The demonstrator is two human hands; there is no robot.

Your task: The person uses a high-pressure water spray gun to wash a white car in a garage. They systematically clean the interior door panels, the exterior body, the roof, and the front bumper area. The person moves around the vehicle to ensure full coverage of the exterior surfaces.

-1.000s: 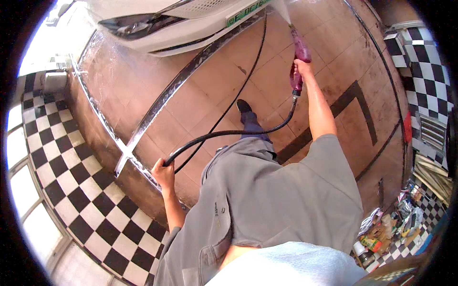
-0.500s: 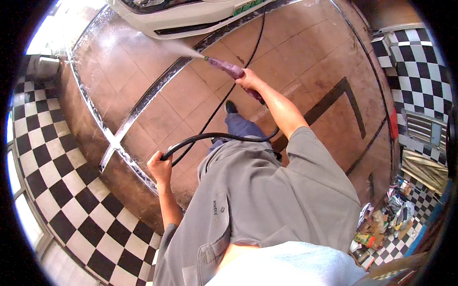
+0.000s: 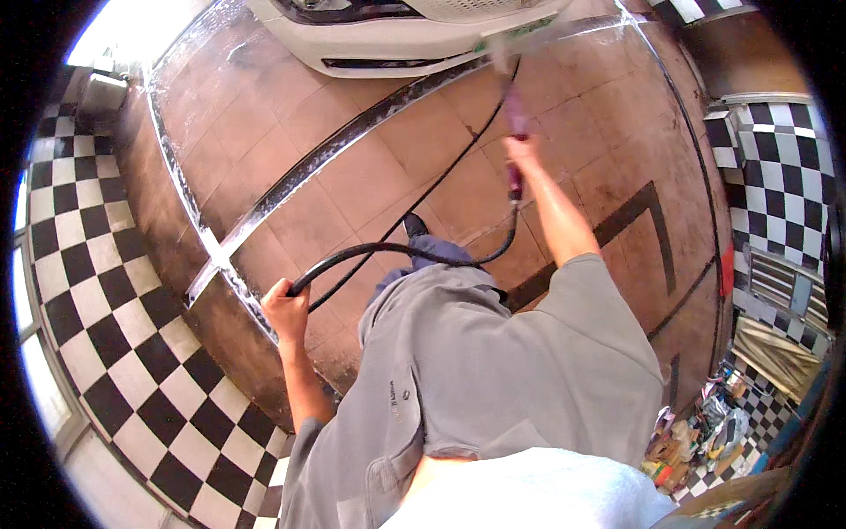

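My right hand (image 3: 522,152) is closed round the grip of a purple pressure washer gun (image 3: 515,115), held out ahead of me. Its front end is smeared by motion, and a pale spray leaves it toward the front bumper of a white car (image 3: 388,46). From the gun's rear a black hose (image 3: 397,249) curves back across my waist. My left hand (image 3: 285,313) grips that hose low on the left, fingers wrapped round it. Another stretch of the hose runs over the floor toward the car.
Brown floor tiles (image 3: 352,159) carry dark strips and foamy white lines. Black-and-white checkered tiles (image 3: 132,370) cover the left side and the right wall (image 3: 775,167). A pile of bags and clutter (image 3: 696,441) lies at the lower right.
My right hand has swung the gun to the right, turning its spray from the left floor toward the car's front. My left hand keeps its hold on the hose, shifted slightly left.
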